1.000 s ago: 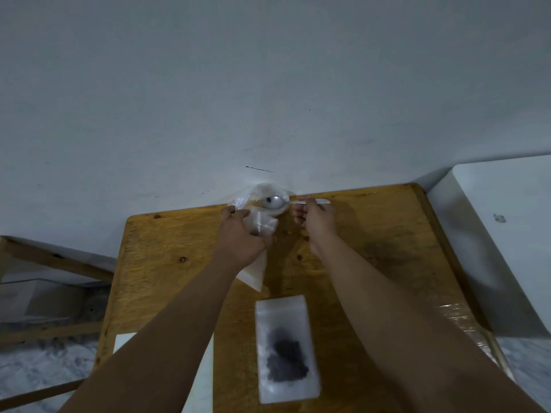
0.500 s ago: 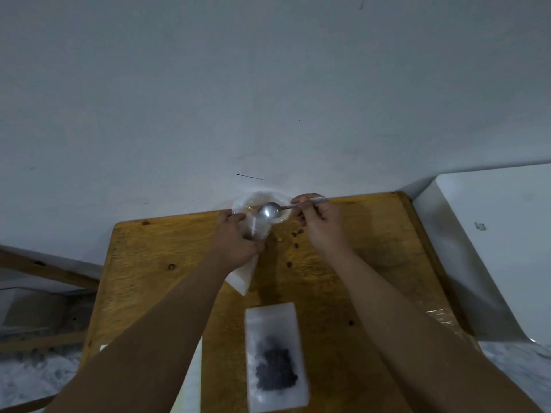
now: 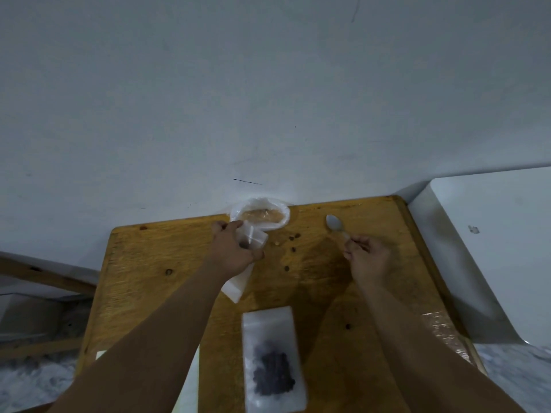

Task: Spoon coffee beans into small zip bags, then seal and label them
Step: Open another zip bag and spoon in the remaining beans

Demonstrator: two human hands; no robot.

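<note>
My left hand grips a small clear zip bag near the table's far edge; the bag's lower end sticks out below my wrist. Just behind it lies an open clear plastic bag, the bean supply. My right hand pinches the handle of a metal spoon, whose bowl looks empty and points away from me. Several loose coffee beans lie scattered on the wood between my hands. A filled zip bag with dark beans lies flat near me.
The wooden table stands against a pale wall. A white sheet lies at the near left, partly under my left forearm. A white block sits to the right of the table, and clear tape covers the right edge.
My right hand has carried the spoon from over the supply bag to the right side of the table. The left hand has stayed by the supply bag, still holding the small zip bag.
</note>
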